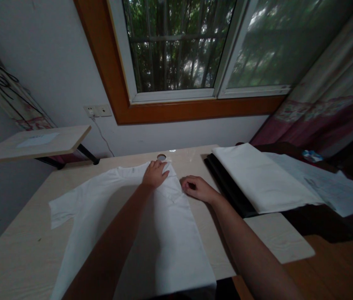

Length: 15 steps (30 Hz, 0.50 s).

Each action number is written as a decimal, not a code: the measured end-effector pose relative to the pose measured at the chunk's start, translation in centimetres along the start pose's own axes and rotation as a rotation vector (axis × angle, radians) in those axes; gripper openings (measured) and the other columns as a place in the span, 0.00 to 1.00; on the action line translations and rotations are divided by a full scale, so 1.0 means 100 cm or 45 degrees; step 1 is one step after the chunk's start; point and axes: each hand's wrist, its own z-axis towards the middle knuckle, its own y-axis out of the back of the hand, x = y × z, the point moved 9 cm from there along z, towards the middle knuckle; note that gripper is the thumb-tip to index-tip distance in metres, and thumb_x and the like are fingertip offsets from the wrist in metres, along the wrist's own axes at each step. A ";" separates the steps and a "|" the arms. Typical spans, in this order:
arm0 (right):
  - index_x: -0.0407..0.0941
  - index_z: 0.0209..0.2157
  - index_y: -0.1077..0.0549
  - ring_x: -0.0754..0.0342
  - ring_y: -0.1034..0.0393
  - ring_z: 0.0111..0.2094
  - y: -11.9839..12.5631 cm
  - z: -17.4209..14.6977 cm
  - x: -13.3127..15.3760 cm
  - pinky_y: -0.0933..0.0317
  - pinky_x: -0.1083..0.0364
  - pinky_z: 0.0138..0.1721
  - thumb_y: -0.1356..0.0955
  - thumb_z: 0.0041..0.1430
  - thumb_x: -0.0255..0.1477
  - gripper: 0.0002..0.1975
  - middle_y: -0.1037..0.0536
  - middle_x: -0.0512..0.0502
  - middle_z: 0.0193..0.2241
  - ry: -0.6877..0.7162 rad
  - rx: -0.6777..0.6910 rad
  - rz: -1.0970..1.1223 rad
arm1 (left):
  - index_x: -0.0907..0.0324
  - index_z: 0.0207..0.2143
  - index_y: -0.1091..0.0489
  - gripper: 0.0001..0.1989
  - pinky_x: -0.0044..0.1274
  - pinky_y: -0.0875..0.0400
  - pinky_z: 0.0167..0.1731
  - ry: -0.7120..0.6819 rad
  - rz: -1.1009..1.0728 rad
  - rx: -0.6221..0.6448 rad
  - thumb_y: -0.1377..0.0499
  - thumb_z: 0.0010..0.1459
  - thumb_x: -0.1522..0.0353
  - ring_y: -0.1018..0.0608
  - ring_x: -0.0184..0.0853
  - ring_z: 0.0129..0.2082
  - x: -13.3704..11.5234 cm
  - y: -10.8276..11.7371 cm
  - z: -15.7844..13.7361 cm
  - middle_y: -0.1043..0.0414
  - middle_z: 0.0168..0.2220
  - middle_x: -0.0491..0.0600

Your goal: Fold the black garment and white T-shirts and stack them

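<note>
Lying across the near middle of a pale wooden table [26,246]: one white T-shirt [170,241], short-sleeved, collar end toward the far edge, left sleeve spread out flat, creased fabric gathered along the upper right side. Left hand [155,174]: palm down on the shirt's far right part, beside the collar, fingers loosely extended and slightly bent, thumb apart from them. Right hand [199,188]: at the shirt's right edge, fingers curled inward; whether cloth is pinched between them, cannot tell. Far of the left hand: one round hole [161,157] in the tabletop. Right of the right hand: one folded white cloth [266,179], lying partly over a black item [229,183]; farther right, a pale sheet [345,187]. Far left: one small raised shelf [70,138] on black legs, bearing a piece of paper [38,140]. On the wall behind: a socket [97,111] with a white cord [103,135]. Beyond the table: a sliding window [179,50] in a brown wooden surround; at far right, a curtain [320,91], pale above, dark pink below.
</note>
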 end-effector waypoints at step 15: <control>0.45 0.19 0.26 0.54 0.31 0.28 -0.012 -0.003 -0.014 0.38 0.56 0.34 0.33 0.64 0.38 0.21 0.25 0.49 0.21 -0.075 0.169 0.014 | 0.45 0.61 0.31 0.24 0.51 0.54 0.67 0.076 0.035 0.101 0.41 0.61 0.58 0.39 0.53 0.68 0.003 -0.028 -0.012 0.36 0.67 0.51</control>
